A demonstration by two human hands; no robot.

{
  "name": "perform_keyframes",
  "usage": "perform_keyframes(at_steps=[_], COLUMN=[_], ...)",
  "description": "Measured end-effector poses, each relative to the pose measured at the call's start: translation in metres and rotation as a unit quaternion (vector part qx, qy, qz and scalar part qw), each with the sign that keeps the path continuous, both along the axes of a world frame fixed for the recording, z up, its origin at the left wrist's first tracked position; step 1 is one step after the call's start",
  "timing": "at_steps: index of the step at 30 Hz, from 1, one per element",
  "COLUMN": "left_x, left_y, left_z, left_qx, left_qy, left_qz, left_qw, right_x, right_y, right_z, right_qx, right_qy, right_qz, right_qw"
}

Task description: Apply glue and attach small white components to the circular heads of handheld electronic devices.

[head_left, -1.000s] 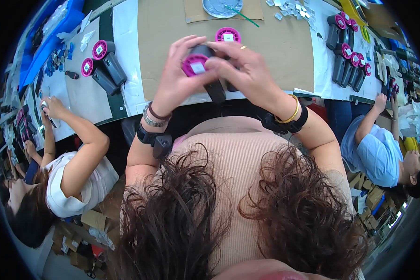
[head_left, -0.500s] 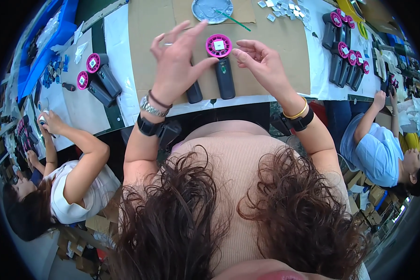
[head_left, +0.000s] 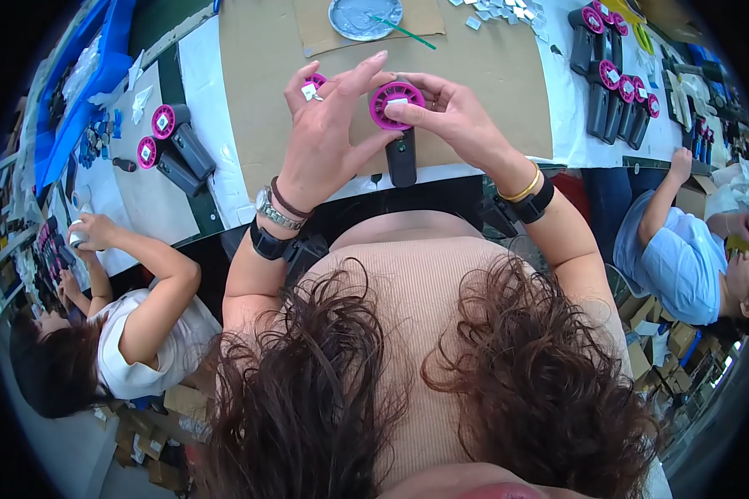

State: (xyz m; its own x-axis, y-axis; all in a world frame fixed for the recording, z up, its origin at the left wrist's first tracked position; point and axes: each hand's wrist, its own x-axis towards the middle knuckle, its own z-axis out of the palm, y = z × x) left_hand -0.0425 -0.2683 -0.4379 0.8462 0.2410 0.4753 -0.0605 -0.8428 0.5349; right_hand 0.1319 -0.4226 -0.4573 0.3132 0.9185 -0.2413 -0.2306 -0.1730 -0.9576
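A dark grey handheld device (head_left: 402, 163) with a pink spoked, fan-like ring (head_left: 378, 106) lies on the brown cardboard in front of me. My right hand (head_left: 466, 125) grips the ring, its thumb pressed on the small white square (head_left: 398, 103) at the centre and its fingers around the far rim. My left hand (head_left: 324, 141) is open with spread fingers, its thumb reaching the ring's lower left side. Behind its fingers shows the pink ring (head_left: 314, 81) of a second device, also with a white square; most of that device is hidden.
A round dish of grey paste (head_left: 359, 18) with a green stick (head_left: 414, 35) stands beyond the hands. White squares (head_left: 508, 12) lie scattered at the far right. More devices stand at left (head_left: 193, 150) and right (head_left: 599, 108). People sit on both sides.
My right hand has moved left onto the pink ring, and its thumb now presses the white square. My left hand has shifted slightly right and down. The device has come slightly nearer.
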Motion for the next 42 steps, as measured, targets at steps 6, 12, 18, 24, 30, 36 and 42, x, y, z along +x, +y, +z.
perform_keyframes(at_steps=[6,12,18,24,30,36,42], left_x=[-0.001,-0.009,-0.009,-0.005,0.001,-0.001,-0.01], left_y=[-0.018,-0.032,-0.031,-0.017,0.005,0.006,0.0], left_z=[0.002,0.007,-0.004,-0.007,-0.014,-0.016,-0.009], left_qx=[-0.14,-0.614,-0.617,-0.349,0.013,0.021,0.018], left_qy=[-0.015,0.061,0.049,0.061,0.009,0.079,0.117], left_qz=[-0.033,-0.062,-0.067,0.049,0.114,0.129,0.15], left_qw=[0.99,0.784,0.782,0.934,0.993,0.988,0.982], right_x=[-0.002,-0.015,-0.023,-0.011,0.001,0.034,0.059], right_y=[-0.013,-0.026,-0.026,0.006,0.032,0.034,0.05], right_z=[-0.003,0.008,0.004,-0.007,-0.027,-0.014,-0.01], right_qx=[0.057,0.079,0.087,0.064,-0.018,0.022,-0.133], right_qy=[-0.043,-0.056,-0.063,-0.051,-0.21,-0.435,-0.545], right_qz=[0.006,0.02,-0.004,-0.005,-0.032,-0.095,-0.105], right_qw=[0.997,0.995,0.994,0.997,0.977,0.895,0.821])
